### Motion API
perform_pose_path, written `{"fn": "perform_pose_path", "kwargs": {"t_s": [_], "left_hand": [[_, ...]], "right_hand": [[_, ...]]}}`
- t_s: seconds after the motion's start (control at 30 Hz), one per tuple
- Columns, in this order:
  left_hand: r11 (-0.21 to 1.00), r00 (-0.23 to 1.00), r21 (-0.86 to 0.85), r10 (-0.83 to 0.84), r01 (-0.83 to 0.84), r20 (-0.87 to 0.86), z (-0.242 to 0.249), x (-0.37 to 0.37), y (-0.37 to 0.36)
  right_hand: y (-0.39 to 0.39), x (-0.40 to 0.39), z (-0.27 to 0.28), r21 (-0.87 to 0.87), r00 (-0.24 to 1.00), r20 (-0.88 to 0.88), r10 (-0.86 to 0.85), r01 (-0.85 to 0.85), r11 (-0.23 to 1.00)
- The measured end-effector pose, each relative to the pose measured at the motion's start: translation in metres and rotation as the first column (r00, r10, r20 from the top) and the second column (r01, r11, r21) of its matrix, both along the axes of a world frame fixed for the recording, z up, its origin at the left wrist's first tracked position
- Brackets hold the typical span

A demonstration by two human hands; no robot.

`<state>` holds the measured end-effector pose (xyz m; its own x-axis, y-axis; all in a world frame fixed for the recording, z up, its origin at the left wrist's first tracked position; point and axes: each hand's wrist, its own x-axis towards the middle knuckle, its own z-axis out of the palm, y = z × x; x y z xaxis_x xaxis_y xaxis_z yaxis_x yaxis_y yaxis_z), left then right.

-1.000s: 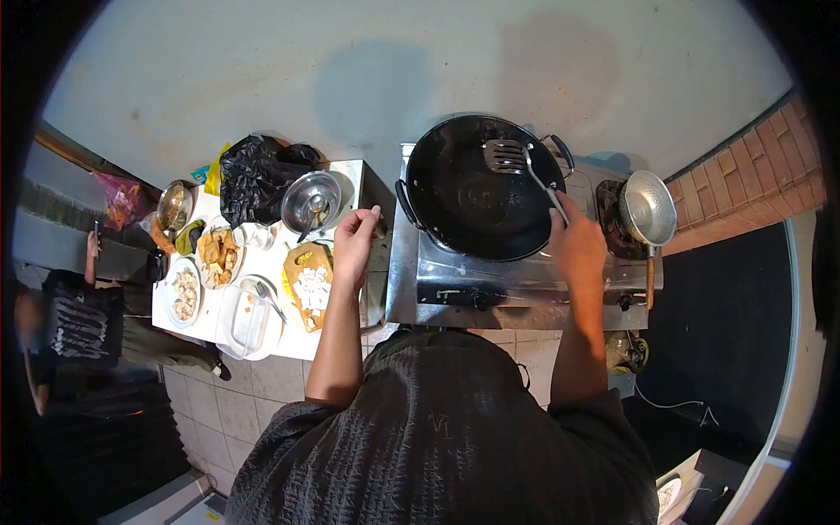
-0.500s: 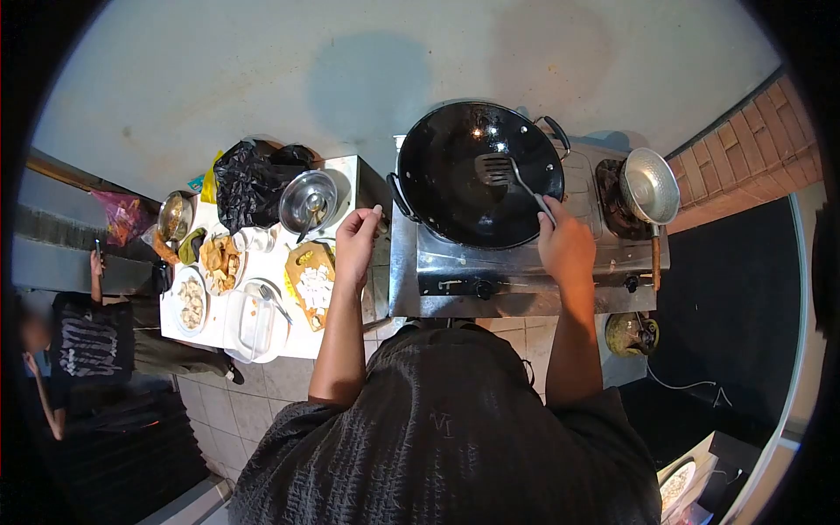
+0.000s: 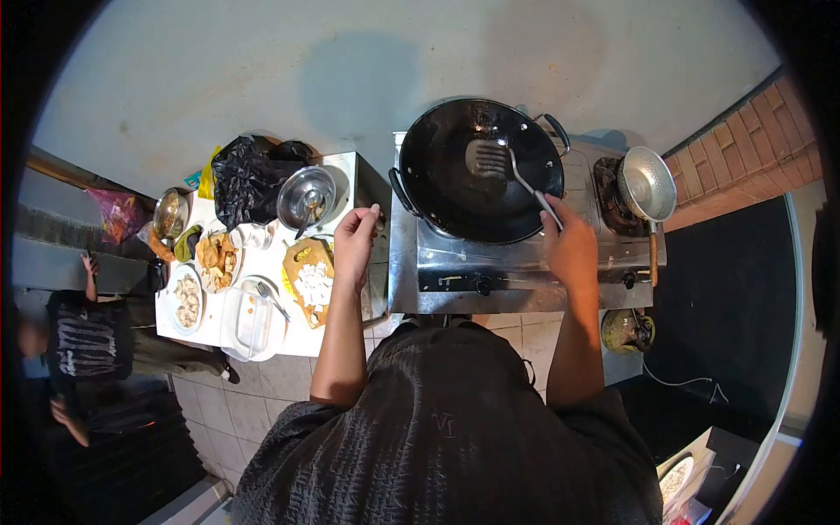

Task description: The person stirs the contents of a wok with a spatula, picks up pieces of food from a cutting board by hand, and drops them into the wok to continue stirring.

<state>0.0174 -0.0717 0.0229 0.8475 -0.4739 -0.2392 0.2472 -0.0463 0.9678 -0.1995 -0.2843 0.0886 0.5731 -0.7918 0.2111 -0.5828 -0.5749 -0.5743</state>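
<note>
- Two bare forearms reach forward from short dark sleeves, both elbows bent; the left hand (image 3: 355, 241) is raised near the left side of the stove, its fingers curled in and the thumb close to the forefinger. Whether anything is pinched there cannot be told.
- The right hand (image 3: 573, 245) is closed around the handle of a slotted metal spatula (image 3: 492, 159), palm turned down.
- The spatula's broad head lies over the inside of a round, glossy black wok (image 3: 464, 206) with two loop handles; contact with its surface cannot be judged.
- The wok sits on a shiny steel stove (image 3: 542, 302), ahead of and between the hands, its right edge near the right hand.
- Further right stands a dimpled silver saucepan (image 3: 646, 185) with a wooden handle.
- To the left, a white table (image 3: 302, 343) holds a wooden cutting board (image 3: 317, 313) bearing white cubes (image 3: 313, 284), a smooth steel bowl (image 3: 297, 192) with a spoon inside, and a crinkled black plastic bag (image 3: 245, 188).
</note>
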Motion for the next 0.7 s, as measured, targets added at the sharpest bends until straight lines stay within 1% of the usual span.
{"fn": "perform_pose_path", "kwargs": {"t_s": [0.07, 0.17, 0.3, 0.37, 0.4, 0.47, 0.5, 0.57, 0.6, 0.67, 0.7], "left_hand": [[1.0, 1.0, 0.002, 0.019, -0.019, -0.015, 0.0, -0.003, 0.0], [1.0, 0.999, 0.013, 0.018, -0.018, -0.039, -0.004, -0.003, 0.003], [1.0, 0.998, 0.003, 0.008, -0.008, -0.063, -0.01, -0.004, 0.009], [0.999, 0.998, 0.027, 0.034, -0.033, -0.059, -0.008, -0.006, 0.01], [0.999, 0.997, 0.027, 0.036, -0.034, -0.061, -0.009, -0.006, 0.01], [0.998, 0.996, 0.047, 0.035, -0.031, -0.08, -0.01, -0.007, 0.013], [0.998, 0.996, 0.048, 0.037, -0.033, -0.083, -0.01, -0.007, 0.014], [0.999, 0.995, 0.033, 0.036, -0.033, -0.096, -0.009, -0.007, 0.015], [0.999, 0.995, 0.031, 0.037, -0.034, -0.097, -0.01, -0.006, 0.015], [0.999, 0.995, 0.021, 0.048, -0.046, -0.087, -0.011, -0.006, 0.016], [0.999, 0.995, 0.018, 0.047, -0.046, -0.089, -0.011, -0.006, 0.016]], "right_hand": [[0.003, 0.0, -0.001, 0.004, 0.997, -0.075, 0.016, -0.016, 1.0], [0.006, 0.002, -0.007, 0.033, 0.999, -0.042, 0.032, -0.031, 0.999], [0.011, 0.007, -0.011, 0.03, 0.996, -0.079, 0.039, -0.037, 0.999], [0.014, 0.014, -0.012, 0.03, 0.98, -0.196, -0.016, 0.023, 0.999], [0.014, 0.017, -0.014, 0.03, 0.98, -0.199, -0.014, 0.021, 0.999], [0.013, 0.023, -0.019, -0.036, 0.981, -0.183, -0.066, 0.061, 0.998], [0.012, 0.024, -0.018, -0.035, 0.98, -0.186, -0.064, 0.059, 0.998], [0.009, 0.026, -0.015, -0.092, 0.988, -0.112, -0.103, 0.093, 0.991], [0.006, 0.026, -0.013, -0.094, 0.988, -0.113, -0.102, 0.092, 0.991], [-0.002, 0.023, -0.011, -0.211, 0.998, 0.015, -0.069, 0.07, 0.975], [-0.005, 0.022, -0.007, -0.214, 0.998, 0.013, -0.069, 0.07, 0.974]]}}
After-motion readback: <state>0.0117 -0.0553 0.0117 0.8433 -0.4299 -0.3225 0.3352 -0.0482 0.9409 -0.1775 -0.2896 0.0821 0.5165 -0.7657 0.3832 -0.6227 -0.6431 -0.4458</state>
